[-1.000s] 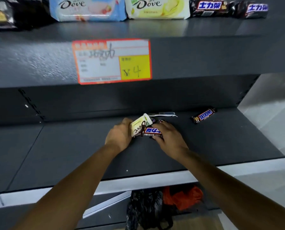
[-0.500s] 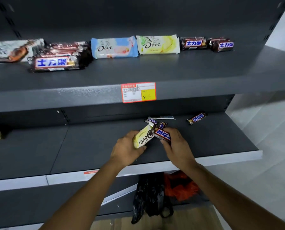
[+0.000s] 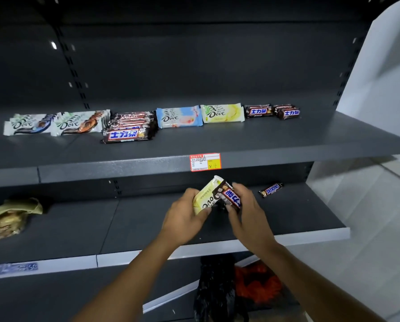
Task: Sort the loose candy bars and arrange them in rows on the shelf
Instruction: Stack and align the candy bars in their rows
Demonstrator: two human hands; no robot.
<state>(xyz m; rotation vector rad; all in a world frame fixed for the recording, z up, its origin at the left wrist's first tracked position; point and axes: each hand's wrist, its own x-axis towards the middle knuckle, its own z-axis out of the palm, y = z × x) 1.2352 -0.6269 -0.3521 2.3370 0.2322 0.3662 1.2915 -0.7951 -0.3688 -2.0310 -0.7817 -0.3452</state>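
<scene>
Dark grey store shelving point(image 3: 194, 66) fills the frame, with a white wall point(image 3: 385, 77) at its right end. On the upper shelf point(image 3: 217, 145), candy bars lie in a line along the back: two white Dove bars point(image 3: 78, 123) at left, a stack of brown Snickers bars point(image 3: 129, 130), a blue Dove bar point(image 3: 179, 117), a lemon-yellow Dove bar point(image 3: 222, 113) and two more Snickers bars point(image 3: 259, 111). The front strip and right end of that board are bare. A red-and-yellow price tag point(image 3: 205, 162) sits on its front edge.

Over the lower shelf point(image 3: 101, 224), a person's left hand point(image 3: 185, 217) grips a pale yellow Dove packet point(image 3: 206, 196) by its lower end, the packet tilted up to the right. The right hand point(image 3: 250, 210) curls its fingers round a brown Snickers wrapper point(image 3: 231, 196) with blue lettering, which touches the packet. One loose Snickers bar point(image 3: 271, 189) lies flat near the back, right of the hands and apart from them.

Bare board runs left from the hands to a crumpled tan bag point(image 3: 10, 217) and forward to the white front edge point(image 3: 310, 237). A black bag point(image 3: 215, 287) and an orange bag point(image 3: 259, 282) lie below.
</scene>
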